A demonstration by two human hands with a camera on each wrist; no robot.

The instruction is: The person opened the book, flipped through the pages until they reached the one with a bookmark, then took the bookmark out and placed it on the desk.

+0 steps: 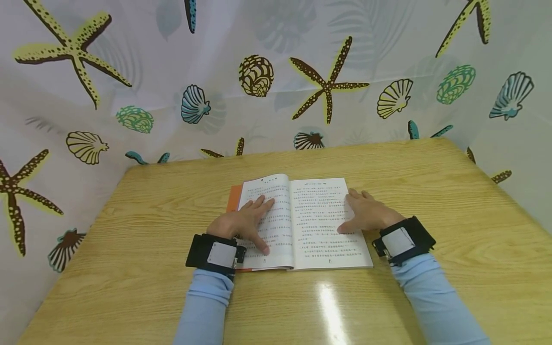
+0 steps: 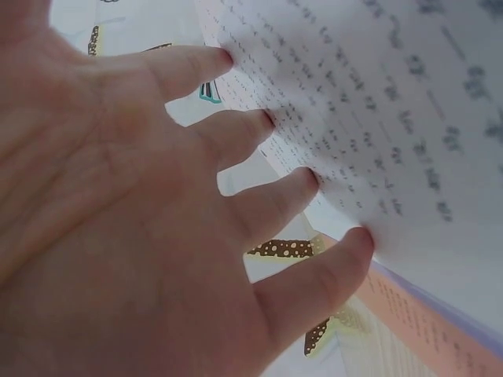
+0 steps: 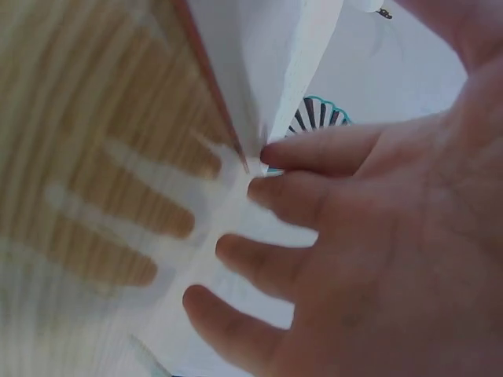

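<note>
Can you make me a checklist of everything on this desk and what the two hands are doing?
Surface: wooden table, shiny, with a light glare near the front edge.
Job's things: open book lying flat, printed pages up, orange cover showing at its left edge.
Clutter: nothing seen.
Hands: left hand rests flat on the left page, fingers spread; right hand rests flat at the right page's outer edge.
Cables: nothing seen.
Surroundings: curtain printed with starfish and shells, hanging around the table.

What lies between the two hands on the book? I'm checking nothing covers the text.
Head view: only bare printed pages of the open book between left hand and right hand.
</note>
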